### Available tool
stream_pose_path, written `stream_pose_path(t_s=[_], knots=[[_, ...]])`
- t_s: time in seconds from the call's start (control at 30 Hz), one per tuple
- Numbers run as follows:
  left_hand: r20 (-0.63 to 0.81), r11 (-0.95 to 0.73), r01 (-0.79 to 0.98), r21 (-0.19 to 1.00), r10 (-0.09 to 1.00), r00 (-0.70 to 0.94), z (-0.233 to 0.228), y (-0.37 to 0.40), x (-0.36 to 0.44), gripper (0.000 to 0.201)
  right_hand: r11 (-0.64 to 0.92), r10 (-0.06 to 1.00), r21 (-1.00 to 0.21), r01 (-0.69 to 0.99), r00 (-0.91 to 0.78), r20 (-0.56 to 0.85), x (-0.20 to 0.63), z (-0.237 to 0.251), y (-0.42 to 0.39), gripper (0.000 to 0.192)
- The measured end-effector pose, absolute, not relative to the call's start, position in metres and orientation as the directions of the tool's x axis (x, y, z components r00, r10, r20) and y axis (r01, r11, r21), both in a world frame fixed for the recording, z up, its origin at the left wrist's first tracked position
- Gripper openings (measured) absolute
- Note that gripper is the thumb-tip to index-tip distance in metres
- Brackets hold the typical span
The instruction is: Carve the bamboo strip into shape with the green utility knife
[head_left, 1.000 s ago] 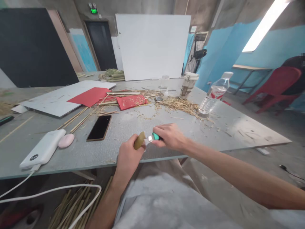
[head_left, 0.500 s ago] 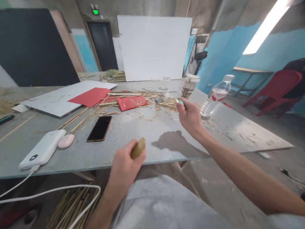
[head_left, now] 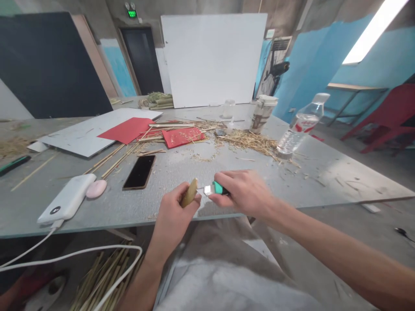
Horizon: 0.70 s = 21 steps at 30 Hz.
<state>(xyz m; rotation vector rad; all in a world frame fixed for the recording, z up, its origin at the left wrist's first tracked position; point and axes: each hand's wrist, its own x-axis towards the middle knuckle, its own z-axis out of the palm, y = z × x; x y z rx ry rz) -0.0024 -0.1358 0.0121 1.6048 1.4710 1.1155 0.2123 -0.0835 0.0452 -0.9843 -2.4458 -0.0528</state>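
Observation:
My left hand (head_left: 173, 214) grips a short olive-green bamboo piece (head_left: 189, 192) at the near edge of the grey table (head_left: 207, 172). My right hand (head_left: 243, 192) holds a green-handled utility knife (head_left: 215, 188) just right of it, blade tip pointing at the bamboo piece and almost touching it. Both hands hover over the table's front edge, above my lap.
A black phone (head_left: 140, 171), a white power bank (head_left: 68, 202) with a cable and a pink oval object (head_left: 97, 188) lie to the left. Red paper (head_left: 128, 129), bamboo strips, straw shavings (head_left: 248, 141), a cup (head_left: 262, 113) and a water bottle (head_left: 298, 125) sit farther back. Bamboo sticks (head_left: 100, 280) lie under the table.
Half a second ago my right hand was stretched out over the straw pile with the knife. It has drawn back to the bamboo piece in my left hand.

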Motion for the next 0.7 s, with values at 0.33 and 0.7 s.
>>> stream_pose_path(t_s=[0.33,0.7], knots=[[0.202,-0.139,0.535,0.834,0.978,-0.061,0.018,-0.139,0.000,0.023,0.760,0.612,-0.114,0.640,-0.645,0.457,0.209,0.043,-0.085,0.067],[0.212,-0.168,0.555,0.814,0.977,-0.015,0.015,-0.169,0.008,0.024,0.470,0.646,-0.183,0.863,-0.195,0.738,0.260,0.074,-0.030,0.064]])
